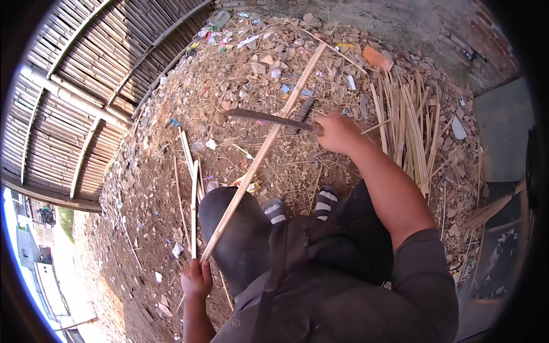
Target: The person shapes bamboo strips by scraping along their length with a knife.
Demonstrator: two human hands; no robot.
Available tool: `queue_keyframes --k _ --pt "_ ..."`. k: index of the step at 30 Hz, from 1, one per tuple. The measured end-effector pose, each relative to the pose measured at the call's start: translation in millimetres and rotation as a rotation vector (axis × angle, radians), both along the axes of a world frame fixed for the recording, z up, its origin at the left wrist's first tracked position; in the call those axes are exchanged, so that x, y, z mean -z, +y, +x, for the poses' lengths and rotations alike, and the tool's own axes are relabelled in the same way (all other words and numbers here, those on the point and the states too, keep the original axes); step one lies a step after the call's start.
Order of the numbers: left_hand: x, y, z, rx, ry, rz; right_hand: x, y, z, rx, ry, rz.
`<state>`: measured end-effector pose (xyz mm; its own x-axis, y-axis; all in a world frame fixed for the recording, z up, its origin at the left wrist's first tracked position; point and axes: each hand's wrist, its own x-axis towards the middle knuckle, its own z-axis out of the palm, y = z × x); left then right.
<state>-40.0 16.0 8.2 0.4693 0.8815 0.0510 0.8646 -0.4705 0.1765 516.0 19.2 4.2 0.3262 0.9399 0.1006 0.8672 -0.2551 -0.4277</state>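
Note:
My left hand (196, 279) is closed around the lower end of a long, pale bamboo strip (251, 170). The strip slants up and away across my left knee. In my right hand (338, 132) is the handle of a machete (260, 117), its dark blade pointing left. The blade overlaps the strip above its middle in this view. A dark ribbed piece (304, 112) lies on the ground just beyond the blade. Beside my left knee are a few thin split strips (194, 211), their near ends close to my left hand.
A heap of split bamboo strips (409, 126) lies to the right. Rubble, straw and litter cover the ground (148, 228), with an orange brick (377, 58) near the wall (412, 28). A bamboo-pole fence (91, 86) stands left. My feet in striped socks (326, 203) are below.

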Motion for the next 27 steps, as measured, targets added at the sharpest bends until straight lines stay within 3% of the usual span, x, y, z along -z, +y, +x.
queue_keyframes --k 2,5,11,14,17,21,25,27 --pt "-0.4 -0.6 1.0 -0.008 -0.022 -0.038 -4.6 -1.5 -17.9 -0.126 -0.017 0.017" --pt "8.9 2.7 -3.5 0.003 -0.042 -0.032 -10.3 -3.0 -31.8 -0.397 -0.265 0.010" --pt "7.9 3.8 -40.3 -0.009 -0.026 0.031 32.7 12.5 42.6 0.374 0.195 0.191" --pt "4.6 2.3 -37.0 0.017 -0.036 0.006 19.6 4.1 34.9 0.257 0.187 0.152" --pt "13.3 2.9 -30.6 0.019 -0.059 -0.006 -17.6 -4.6 -7.4 -0.075 -0.017 0.062" --pt "7.1 0.4 -13.9 -0.008 -0.002 -0.037 -16.7 -0.7 -35.6 -0.397 -0.307 0.051" --pt "-2.2 -4.4 -11.8 -0.041 0.005 -0.076 -2.8 5.9 -2.7 -0.072 0.190 -0.044" --pt "-10.5 -3.8 -10.6 -0.046 0.008 -0.099 19.6 8.8 22.9 0.089 0.179 0.004"
